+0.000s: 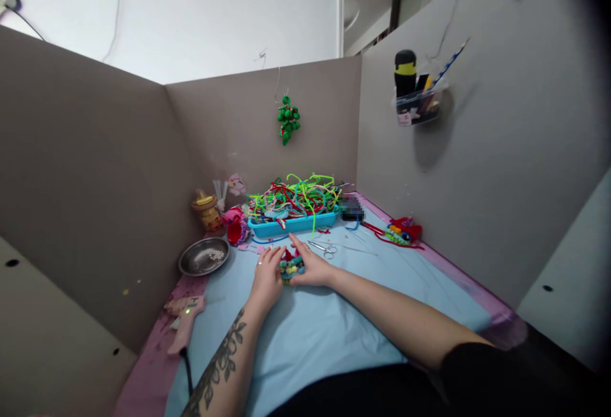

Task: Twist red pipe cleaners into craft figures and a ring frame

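Note:
Both my hands meet on a small multicoloured pipe-cleaner craft piece (291,268) on the light blue mat (334,334). My left hand (266,277) grips its left side with fingers curled; a ring shows on one finger. My right hand (310,266) holds its right side, with the index finger stretched out over its top. A bit of red shows at the piece's upper edge. Small scissors (324,249) lie just beyond my right hand.
A blue tray (291,223) heaped with green, red and yellow pipe cleaners stands behind. A metal bowl (203,256), a pink glue gun (185,321), a small jar (208,210), a red-green craft (401,231) and grey cardboard walls surround the mat.

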Demonstrator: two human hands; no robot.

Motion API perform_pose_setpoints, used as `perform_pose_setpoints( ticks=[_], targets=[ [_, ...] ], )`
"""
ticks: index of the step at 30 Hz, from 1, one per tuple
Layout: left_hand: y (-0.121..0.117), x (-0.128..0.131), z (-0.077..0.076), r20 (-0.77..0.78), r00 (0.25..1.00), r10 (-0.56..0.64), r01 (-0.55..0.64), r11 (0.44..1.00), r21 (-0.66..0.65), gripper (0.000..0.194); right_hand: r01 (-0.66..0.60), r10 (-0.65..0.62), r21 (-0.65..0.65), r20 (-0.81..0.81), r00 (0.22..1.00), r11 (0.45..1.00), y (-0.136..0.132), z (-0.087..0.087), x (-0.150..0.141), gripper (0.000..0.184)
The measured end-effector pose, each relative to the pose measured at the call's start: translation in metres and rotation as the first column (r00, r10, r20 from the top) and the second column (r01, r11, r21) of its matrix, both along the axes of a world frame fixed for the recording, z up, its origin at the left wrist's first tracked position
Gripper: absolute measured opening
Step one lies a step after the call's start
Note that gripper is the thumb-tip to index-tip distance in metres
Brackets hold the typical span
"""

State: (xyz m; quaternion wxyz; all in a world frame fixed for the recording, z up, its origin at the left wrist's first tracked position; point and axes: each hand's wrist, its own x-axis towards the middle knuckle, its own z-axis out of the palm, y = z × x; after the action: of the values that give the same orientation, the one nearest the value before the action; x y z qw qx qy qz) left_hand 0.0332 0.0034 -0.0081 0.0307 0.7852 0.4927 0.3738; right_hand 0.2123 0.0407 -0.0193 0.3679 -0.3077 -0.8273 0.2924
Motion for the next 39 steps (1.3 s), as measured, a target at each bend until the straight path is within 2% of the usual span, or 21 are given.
perform_pose_setpoints(
  ticks=[9, 18, 39],
  targets=[
    [0.005, 0.0002, -0.0059, -0.078, 0.994, 0.072, -0.076, 0.996, -0.054, 0.07, 0.009, -0.009, 0.004, 0.018, 1.0, 1.0, 0.0009, -0.0031, -0.0004, 0.119],
    [0.0018, 0.0009, -0.0009, -0.063, 0.993, 0.096, -0.103, 0.988, -0.114, 0.069, 0.007, -0.007, 0.008, 0.03, 1.0, 1.0, 0.0022, -0.0069, -0.0006, 0.117],
    [0.002, -0.0017, -0.0039, 0.025, 0.996, 0.081, -0.08, 0.996, -0.049, 0.08, 0.003, -0.003, 0.003, 0.04, 0.999, 1.0, 0.0017, -0.005, -0.0009, 0.114]
  ],
)
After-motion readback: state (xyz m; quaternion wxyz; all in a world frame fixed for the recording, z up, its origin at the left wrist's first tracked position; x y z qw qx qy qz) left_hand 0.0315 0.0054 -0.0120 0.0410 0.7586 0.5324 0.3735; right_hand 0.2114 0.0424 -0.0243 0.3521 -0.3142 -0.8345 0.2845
